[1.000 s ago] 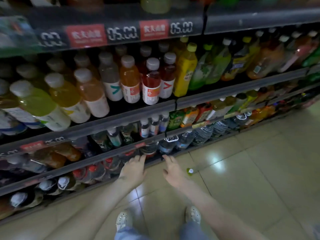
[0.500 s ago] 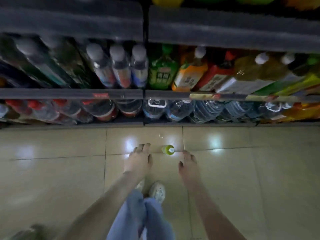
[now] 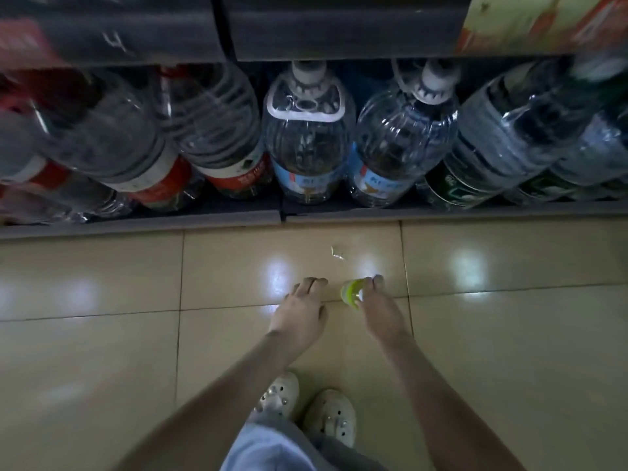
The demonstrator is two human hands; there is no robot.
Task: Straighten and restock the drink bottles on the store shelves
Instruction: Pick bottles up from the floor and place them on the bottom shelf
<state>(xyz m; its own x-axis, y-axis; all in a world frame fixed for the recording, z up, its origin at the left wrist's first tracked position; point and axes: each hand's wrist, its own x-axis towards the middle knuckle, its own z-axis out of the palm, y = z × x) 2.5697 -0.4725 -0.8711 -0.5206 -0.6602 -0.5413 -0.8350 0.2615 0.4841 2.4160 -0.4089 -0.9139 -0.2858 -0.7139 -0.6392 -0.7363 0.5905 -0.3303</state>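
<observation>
Small yellow-green bottle with a white cap, down on the glossy beige tiled floor, in front of the bottom shelf and well apart from its edge. Too small and too covered to tell whether upright or tipped.

Right hand on it from the near side: grip clamped on the bottle, fingers curled over the cap end, thumb hidden. Left hand just beside the bottle, not touching it: grip apart, fingers straight and slightly spread, palm down, close to the floor. Both forearms bare, reaching down and forward from the bottom of the view.

On the tile beyond the hands, a small clear scrap, between the bottle and the shelf. Bright spots of reflected light across the tiles.

Along the bottom shelf, a row of large clear water bottles, leaning in this wide view: two blue-labelled bottles in the middle, side by side, with white caps; red-labelled bottles to the left; green-labelled bottles to the right. Dark edge of the next shelf above them.

Below the arms, two pale clog shoes with holes, close together, and light blue trouser legs.
</observation>
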